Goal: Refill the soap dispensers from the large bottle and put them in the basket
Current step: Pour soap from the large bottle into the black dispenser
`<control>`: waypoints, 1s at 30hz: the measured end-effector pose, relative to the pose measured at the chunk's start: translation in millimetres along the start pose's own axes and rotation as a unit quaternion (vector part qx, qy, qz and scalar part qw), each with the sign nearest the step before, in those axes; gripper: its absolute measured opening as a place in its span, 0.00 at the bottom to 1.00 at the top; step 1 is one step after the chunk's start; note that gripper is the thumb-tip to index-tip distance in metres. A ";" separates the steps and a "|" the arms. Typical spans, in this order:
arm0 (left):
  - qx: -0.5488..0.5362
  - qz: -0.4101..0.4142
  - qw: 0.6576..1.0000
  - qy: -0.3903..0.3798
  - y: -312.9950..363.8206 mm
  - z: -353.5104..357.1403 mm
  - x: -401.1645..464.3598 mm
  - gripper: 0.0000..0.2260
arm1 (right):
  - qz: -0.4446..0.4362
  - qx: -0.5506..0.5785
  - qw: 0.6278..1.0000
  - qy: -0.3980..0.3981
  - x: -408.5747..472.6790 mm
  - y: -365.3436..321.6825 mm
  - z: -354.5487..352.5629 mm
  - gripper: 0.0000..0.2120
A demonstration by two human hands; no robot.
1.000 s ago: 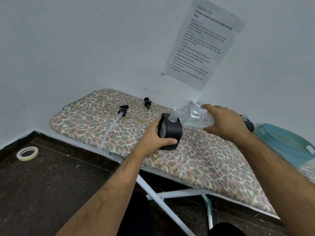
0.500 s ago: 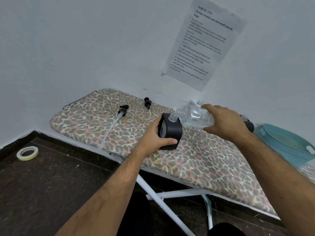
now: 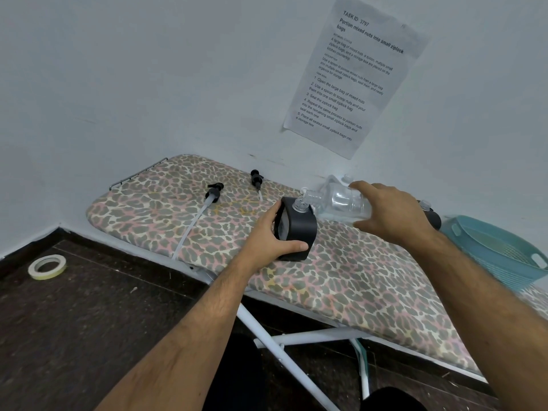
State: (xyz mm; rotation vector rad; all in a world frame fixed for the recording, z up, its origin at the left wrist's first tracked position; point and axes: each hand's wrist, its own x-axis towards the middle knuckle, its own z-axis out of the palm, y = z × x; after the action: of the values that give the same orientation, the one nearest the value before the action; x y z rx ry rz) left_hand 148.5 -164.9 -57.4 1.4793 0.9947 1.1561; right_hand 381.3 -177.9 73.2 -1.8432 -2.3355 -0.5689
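Observation:
A black soap dispenser (image 3: 299, 229) with an open clear neck stands on the leopard-print ironing board (image 3: 341, 280). My left hand (image 3: 268, 238) grips its side. My right hand (image 3: 391, 213) holds the large clear bottle (image 3: 338, 201) tipped sideways, its mouth right over the dispenser's neck. A second black dispenser (image 3: 431, 216) stands behind my right hand, mostly hidden. Two black pump heads (image 3: 215, 191) (image 3: 256, 179) with white tubes lie on the board to the left. The teal basket (image 3: 501, 256) sits at the board's right end.
The board stands against a white wall with a printed paper sheet (image 3: 353, 75) taped above it. A roll of tape (image 3: 47, 266) lies on the dark floor at the left. The board's white legs (image 3: 284, 351) cross below its near edge.

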 end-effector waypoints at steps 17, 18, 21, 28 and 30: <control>0.001 0.002 1.000 0.001 3.8 0.5 -2.4 0.45 | 0.002 -0.003 1.000 0.003 -0.3 -1.3 -0.3 0.34; -0.001 0.002 1.000 0.001 3.6 0.6 -2.1 0.45 | 0.003 -0.002 1.000 0.004 -0.3 -1.1 -0.2 0.34; -0.003 0.000 1.000 0.002 2.4 0.5 -1.5 0.46 | 0.005 -0.001 1.000 0.004 -0.6 -0.8 -0.1 0.34; 0.000 0.000 1.000 0.006 2.2 0.8 -1.4 0.46 | 0.004 0.000 1.000 0.001 -0.1 -1.0 -1.0 0.34; 0.002 0.000 1.000 0.008 2.4 0.8 -1.6 0.46 | 0.004 -0.003 1.000 0.001 0.1 -1.3 -1.4 0.34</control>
State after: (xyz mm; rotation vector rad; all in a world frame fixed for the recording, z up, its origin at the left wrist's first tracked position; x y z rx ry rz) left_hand 149.0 -167.0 -55.4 1.4743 1.0086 1.1681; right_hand 379.8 -178.6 74.2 -1.8529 -2.3265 -0.5764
